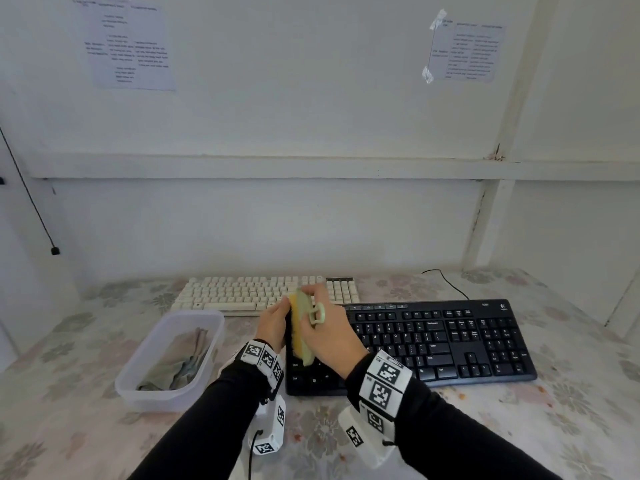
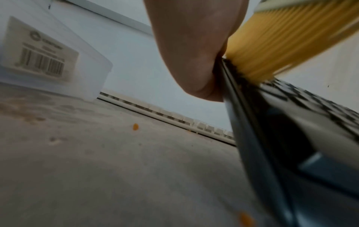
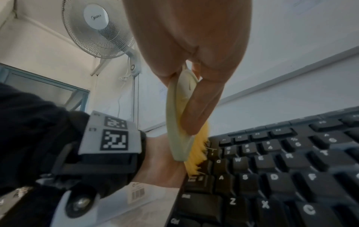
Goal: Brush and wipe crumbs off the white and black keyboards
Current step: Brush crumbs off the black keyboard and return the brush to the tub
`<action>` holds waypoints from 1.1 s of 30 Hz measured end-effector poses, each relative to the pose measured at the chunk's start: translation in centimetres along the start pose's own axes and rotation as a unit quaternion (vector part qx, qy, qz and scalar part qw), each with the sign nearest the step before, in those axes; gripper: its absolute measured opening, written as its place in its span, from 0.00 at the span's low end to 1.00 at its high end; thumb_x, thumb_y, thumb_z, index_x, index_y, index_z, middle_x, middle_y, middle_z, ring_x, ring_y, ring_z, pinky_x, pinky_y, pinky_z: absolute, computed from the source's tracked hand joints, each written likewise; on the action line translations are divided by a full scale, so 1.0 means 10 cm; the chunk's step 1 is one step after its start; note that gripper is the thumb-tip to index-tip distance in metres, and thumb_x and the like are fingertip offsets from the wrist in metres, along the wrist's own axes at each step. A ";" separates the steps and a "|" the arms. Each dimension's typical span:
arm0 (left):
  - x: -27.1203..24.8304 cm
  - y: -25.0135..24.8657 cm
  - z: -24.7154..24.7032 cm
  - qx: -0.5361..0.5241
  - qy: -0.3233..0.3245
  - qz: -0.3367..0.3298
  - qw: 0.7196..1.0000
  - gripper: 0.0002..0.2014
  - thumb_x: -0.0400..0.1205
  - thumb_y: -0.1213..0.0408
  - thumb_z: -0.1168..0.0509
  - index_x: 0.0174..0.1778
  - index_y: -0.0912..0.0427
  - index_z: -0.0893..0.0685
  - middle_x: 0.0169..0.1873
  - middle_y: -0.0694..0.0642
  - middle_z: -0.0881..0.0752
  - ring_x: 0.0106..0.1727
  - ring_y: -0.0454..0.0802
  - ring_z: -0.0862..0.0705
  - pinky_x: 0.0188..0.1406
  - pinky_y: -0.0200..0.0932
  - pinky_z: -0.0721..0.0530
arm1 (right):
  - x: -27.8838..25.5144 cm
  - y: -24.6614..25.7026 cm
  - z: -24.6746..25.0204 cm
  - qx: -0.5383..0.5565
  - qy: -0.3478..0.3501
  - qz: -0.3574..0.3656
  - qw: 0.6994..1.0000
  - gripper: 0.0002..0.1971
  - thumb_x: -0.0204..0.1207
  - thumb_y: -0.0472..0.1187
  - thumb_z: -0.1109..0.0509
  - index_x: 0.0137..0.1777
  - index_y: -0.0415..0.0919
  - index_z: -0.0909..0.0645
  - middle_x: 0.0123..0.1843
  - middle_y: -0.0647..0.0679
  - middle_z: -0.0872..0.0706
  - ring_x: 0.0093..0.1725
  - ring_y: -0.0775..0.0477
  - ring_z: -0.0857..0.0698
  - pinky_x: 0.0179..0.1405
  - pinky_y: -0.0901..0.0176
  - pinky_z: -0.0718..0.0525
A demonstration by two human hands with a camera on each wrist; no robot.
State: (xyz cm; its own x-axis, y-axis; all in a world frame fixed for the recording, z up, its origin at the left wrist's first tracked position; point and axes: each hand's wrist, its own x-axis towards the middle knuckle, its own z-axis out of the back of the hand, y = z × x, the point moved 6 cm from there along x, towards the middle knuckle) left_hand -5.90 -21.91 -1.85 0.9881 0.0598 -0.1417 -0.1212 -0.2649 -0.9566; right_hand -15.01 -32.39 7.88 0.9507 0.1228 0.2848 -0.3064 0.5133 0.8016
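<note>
The black keyboard (image 1: 433, 344) lies in front of me, with the white keyboard (image 1: 263, 294) behind it to the left. My right hand (image 1: 325, 334) grips a brush (image 1: 302, 327) with a pale green back and yellow bristles (image 3: 198, 156). The bristles rest on the black keyboard's (image 3: 281, 169) left-most keys. My left hand (image 1: 273, 327) holds that keyboard's left edge (image 2: 252, 122), its palm (image 2: 194, 53) against the rim right beside the bristles (image 2: 281, 38). Its fingertips are hidden.
A clear plastic tub (image 1: 169, 358) holding a crumpled cloth stands left of the black keyboard. Orange crumbs (image 2: 135, 126) lie on the flowered tablecloth (image 1: 519, 427), some near the keyboard's front edge. A black cable (image 1: 446, 282) runs behind the black keyboard. The wall is close behind.
</note>
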 end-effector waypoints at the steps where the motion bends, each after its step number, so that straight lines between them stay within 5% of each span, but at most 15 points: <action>1: 0.00 0.00 0.00 -0.003 -0.001 0.004 1.000 0.16 0.88 0.63 0.45 0.39 0.66 0.18 0.35 0.62 0.19 0.37 0.55 0.20 0.41 0.46 0.21 | -0.03 -0.02 -0.03 -0.005 0.019 -0.009 1.000 0.15 0.80 0.34 0.41 0.65 0.45 0.33 0.33 0.51 0.21 0.21 0.62 0.22 0.19 0.76 0.29; 4: 0.00 -0.02 -0.02 0.012 0.000 0.008 1.000 0.17 0.88 0.63 0.45 0.41 0.66 0.15 0.37 0.63 0.15 0.40 0.56 0.17 0.46 0.48 0.18 | -0.15 -0.14 -0.09 -0.026 0.073 -0.055 0.996 0.15 0.79 0.36 0.41 0.65 0.46 0.33 0.34 0.52 0.24 0.21 0.62 0.23 0.16 0.75 0.29; 7: 0.00 -0.02 -0.02 0.017 -0.004 0.011 1.000 0.18 0.88 0.62 0.46 0.40 0.64 0.14 0.33 0.62 0.16 0.34 0.54 0.17 0.38 0.45 0.18 | -0.24 -0.23 -0.14 -0.079 0.119 -0.089 0.986 0.12 0.78 0.39 0.41 0.61 0.46 0.31 0.42 0.46 0.21 0.27 0.56 0.25 0.20 0.69 0.27; 10: 0.02 0.00 -0.02 -0.009 -0.007 0.020 1.000 0.18 0.88 0.63 0.46 0.40 0.67 0.15 0.28 0.60 0.15 0.32 0.54 0.18 0.37 0.44 0.18 | -0.20 -0.14 -0.07 -0.033 0.079 -0.087 0.993 0.11 0.79 0.38 0.41 0.60 0.45 0.29 0.45 0.43 0.19 0.26 0.58 0.24 0.19 0.72 0.27; 14: 0.00 0.00 -0.02 -0.014 0.003 0.025 1.000 0.15 0.87 0.64 0.43 0.37 0.65 0.20 0.29 0.59 0.20 0.30 0.51 0.21 0.33 0.42 0.23 | -0.11 0.04 0.04 -0.012 -0.005 0.020 1.000 0.17 0.80 0.33 0.40 0.66 0.46 0.34 0.32 0.54 0.22 0.24 0.68 0.21 0.20 0.77 0.29; 18: -0.02 -0.02 0.00 -0.003 0.000 0.025 1.000 0.17 0.88 0.63 0.45 0.41 0.67 0.16 0.36 0.63 0.15 0.41 0.58 0.17 0.45 0.48 0.18 | -0.24 -0.06 -0.08 -0.057 0.078 0.014 0.995 0.18 0.80 0.33 0.41 0.68 0.45 0.36 0.29 0.55 0.25 0.21 0.67 0.23 0.19 0.73 0.29; 22: -0.03 -0.03 -0.02 0.023 -0.003 0.022 1.000 0.18 0.88 0.61 0.45 0.40 0.65 0.14 0.38 0.65 0.15 0.40 0.59 0.17 0.51 0.54 0.18 | -0.40 -0.16 -0.04 -0.142 0.184 0.005 0.973 0.18 0.79 0.34 0.42 0.66 0.49 0.33 0.27 0.54 0.28 0.18 0.58 0.28 0.18 0.70 0.33; 26: -0.04 -0.02 -0.02 0.027 -0.001 0.026 0.999 0.18 0.88 0.59 0.45 0.40 0.63 0.14 0.40 0.65 0.14 0.43 0.60 0.16 0.57 0.59 0.18 | -0.38 -0.19 0.21 -0.212 0.207 0.013 0.955 0.18 0.77 0.35 0.40 0.63 0.56 0.24 0.41 0.54 0.16 0.23 0.56 0.30 0.27 0.66 0.29; 30: -0.06 -0.01 -0.04 -0.005 -0.004 0.065 0.998 0.19 0.88 0.57 0.47 0.43 0.64 0.15 0.41 0.67 0.16 0.41 0.60 0.17 0.47 0.53 0.18 | -0.36 -0.12 0.42 -0.183 0.140 0.063 0.971 0.22 0.76 0.34 0.36 0.61 0.63 0.20 0.42 0.64 0.16 0.30 0.56 0.21 0.31 0.70 0.25; 33: -0.07 0.05 -0.05 -0.010 0.003 0.094 0.996 0.17 0.88 0.62 0.48 0.44 0.65 0.18 0.39 0.65 0.17 0.40 0.59 0.18 0.44 0.51 0.19 | -0.45 -0.20 0.29 -0.160 0.174 0.088 0.968 0.24 0.76 0.35 0.34 0.63 0.68 0.23 0.51 0.54 0.11 0.40 0.47 0.14 0.42 0.53 0.15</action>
State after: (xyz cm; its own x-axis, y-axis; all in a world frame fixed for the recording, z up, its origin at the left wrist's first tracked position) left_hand -6.63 -22.56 -2.07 0.9490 0.0021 -0.3153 -0.3013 -0.2895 -0.9085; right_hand -18.77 -36.40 6.49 0.8606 0.4821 0.1643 -0.4880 0.6882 0.5369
